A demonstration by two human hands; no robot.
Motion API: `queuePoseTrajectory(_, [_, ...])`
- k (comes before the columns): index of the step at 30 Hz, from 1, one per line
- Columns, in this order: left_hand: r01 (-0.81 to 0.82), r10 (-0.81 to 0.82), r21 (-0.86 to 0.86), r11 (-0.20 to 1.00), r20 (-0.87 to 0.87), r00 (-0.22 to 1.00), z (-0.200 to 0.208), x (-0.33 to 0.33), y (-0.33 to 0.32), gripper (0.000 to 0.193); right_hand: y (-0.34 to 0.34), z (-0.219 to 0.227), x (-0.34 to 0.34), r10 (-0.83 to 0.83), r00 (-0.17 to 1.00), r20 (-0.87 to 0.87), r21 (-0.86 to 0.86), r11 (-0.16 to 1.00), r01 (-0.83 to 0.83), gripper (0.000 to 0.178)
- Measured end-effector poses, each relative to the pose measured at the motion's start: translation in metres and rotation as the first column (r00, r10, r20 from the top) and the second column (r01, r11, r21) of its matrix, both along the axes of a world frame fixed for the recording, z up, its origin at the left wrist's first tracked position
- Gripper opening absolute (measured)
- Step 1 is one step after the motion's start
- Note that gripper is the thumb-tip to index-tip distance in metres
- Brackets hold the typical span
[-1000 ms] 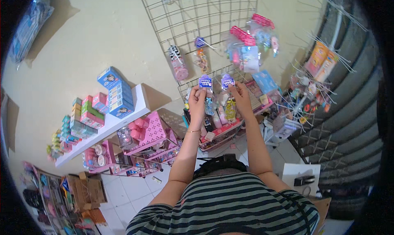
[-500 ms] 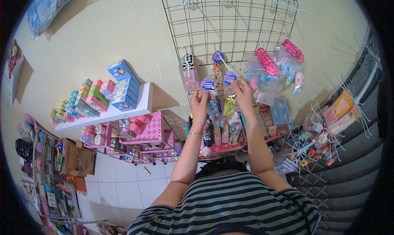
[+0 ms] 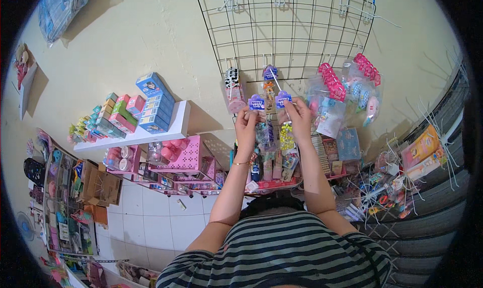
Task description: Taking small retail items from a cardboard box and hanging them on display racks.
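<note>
Against the cream wall hangs a black wire grid, and your left hand pinches one blue-carded packet while your right hand grips another, both just below a white peg hook. Miss the card's hole and a packet could drop among the pink racks below; the neighbouring pink-topped bags hang close enough to snag.

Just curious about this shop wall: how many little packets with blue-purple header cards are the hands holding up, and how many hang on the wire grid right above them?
Clear packets with blue-purple header cards held up: 2 (left hand's, right hand's)
Same kind hanging on the black wire grid: 1
Total: 3
</note>
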State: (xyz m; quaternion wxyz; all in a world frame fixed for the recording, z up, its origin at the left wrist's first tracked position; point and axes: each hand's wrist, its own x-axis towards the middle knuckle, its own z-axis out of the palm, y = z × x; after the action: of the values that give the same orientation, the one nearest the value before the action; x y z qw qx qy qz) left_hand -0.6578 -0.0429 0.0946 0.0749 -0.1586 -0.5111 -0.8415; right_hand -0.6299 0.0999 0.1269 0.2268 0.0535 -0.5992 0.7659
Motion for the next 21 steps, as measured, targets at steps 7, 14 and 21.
queuePoseTrajectory(7, [0.024,-0.024,-0.013,1.000,0.035,0.999,0.009,-0.004,0.000,0.012,-0.006,-0.004,-0.006,0.024,0.999,0.029,-0.171,0.985,-0.019,0.012])
queuePoseTrajectory(14, [0.029,-0.028,-0.023,0.999,0.041,0.999,0.013,-0.005,-0.006,0.015,-0.014,0.002,-0.007,0.101,0.991,0.092,-0.345,0.937,-0.063,0.010])
queuePoseTrajectory(21, [0.018,-0.016,-0.030,0.999,0.079,0.997,0.004,-0.011,-0.017,0.015,-0.011,-0.016,-0.049,0.000,0.995,0.101,-0.215,0.976,0.022,0.011])
